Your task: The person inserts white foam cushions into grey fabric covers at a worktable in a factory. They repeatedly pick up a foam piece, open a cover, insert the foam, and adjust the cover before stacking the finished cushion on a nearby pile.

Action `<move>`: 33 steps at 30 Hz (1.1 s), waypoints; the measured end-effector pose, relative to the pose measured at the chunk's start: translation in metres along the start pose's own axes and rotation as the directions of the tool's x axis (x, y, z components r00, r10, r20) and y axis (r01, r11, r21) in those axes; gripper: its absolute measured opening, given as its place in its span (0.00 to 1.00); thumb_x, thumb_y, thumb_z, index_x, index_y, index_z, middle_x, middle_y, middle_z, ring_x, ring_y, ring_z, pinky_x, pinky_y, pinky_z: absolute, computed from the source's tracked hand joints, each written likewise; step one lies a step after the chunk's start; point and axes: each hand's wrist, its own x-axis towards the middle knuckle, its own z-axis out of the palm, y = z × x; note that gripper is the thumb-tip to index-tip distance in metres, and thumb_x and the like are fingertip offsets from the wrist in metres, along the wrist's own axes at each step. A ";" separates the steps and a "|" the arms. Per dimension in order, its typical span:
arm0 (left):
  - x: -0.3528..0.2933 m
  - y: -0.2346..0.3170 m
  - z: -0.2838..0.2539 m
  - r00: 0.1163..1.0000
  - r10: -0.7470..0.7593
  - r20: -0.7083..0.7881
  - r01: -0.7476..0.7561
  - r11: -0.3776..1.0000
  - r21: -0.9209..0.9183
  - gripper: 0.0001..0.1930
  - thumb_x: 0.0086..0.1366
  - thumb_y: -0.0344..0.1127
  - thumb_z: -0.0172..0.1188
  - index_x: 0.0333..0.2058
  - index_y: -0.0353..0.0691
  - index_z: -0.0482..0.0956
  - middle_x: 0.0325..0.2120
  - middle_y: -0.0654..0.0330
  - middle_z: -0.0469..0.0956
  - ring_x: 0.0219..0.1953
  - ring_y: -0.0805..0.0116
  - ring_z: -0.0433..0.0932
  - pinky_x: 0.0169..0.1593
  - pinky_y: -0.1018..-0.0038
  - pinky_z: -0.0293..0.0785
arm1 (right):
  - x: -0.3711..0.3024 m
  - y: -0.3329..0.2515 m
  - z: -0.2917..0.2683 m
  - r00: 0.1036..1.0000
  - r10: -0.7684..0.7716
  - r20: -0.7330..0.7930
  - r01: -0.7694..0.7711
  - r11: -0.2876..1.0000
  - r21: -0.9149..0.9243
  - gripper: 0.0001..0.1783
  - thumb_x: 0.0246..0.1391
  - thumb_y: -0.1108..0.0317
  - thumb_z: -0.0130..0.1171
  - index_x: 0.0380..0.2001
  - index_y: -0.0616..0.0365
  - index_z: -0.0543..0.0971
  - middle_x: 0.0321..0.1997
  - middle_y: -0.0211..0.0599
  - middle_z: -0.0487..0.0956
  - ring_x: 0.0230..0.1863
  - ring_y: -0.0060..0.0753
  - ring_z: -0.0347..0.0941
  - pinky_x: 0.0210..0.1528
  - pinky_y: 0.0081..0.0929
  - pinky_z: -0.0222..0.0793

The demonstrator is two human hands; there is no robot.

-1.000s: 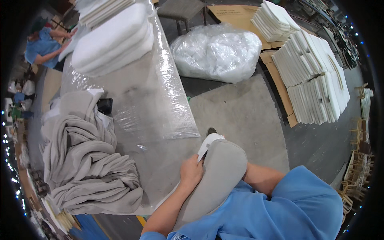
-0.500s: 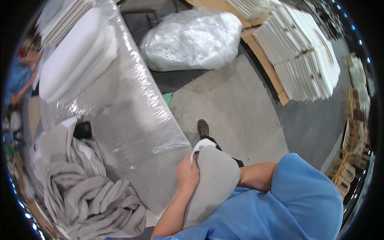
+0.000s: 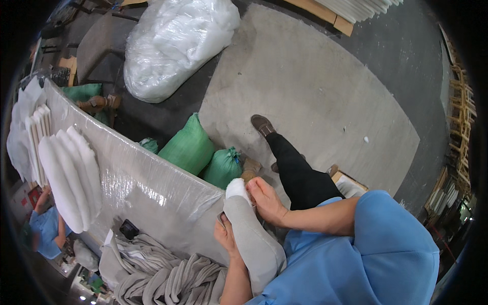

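A grey fabric cushion cover (image 3: 251, 239) lies against my body, stuffed to a rounded shape, with white padding (image 3: 236, 188) sticking out of its far end. My left hand (image 3: 225, 235) is closed on the cover's left edge. On the other side, my right hand (image 3: 266, 200) pinches the cover's edge beside the white padding. To the left, a heap of grey fabric covers (image 3: 162, 272) is piled on the plastic-wrapped table (image 3: 147, 190), and a small black object (image 3: 129, 229) rests at the heap's far side.
Folded white padding sheets (image 3: 71, 178) stand on the table's far left. Green sacks (image 3: 189, 146) sit on the floor beyond the table edge, near a large plastic-wrapped white bundle (image 3: 178, 46). Stacked white boards (image 3: 361, 7) lie at the top. Another person (image 3: 48, 229) is at far left.
My view has swung to the right, bringing the green sacks into sight. My right hand has come out from behind the cover to its open end. The cover is now turned and looks narrower.
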 end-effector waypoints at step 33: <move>-0.004 0.049 0.038 0.833 0.551 0.055 -0.458 0.630 0.626 0.09 0.64 0.34 0.67 0.28 0.41 0.77 0.24 0.52 0.78 0.27 0.46 0.79 0.32 0.56 0.73 | 0.046 -0.075 -0.069 0.872 -0.215 0.440 0.402 0.828 -0.392 0.17 0.67 0.64 0.63 0.56 0.57 0.78 0.38 0.29 0.80 0.42 0.23 0.76 0.47 0.26 0.72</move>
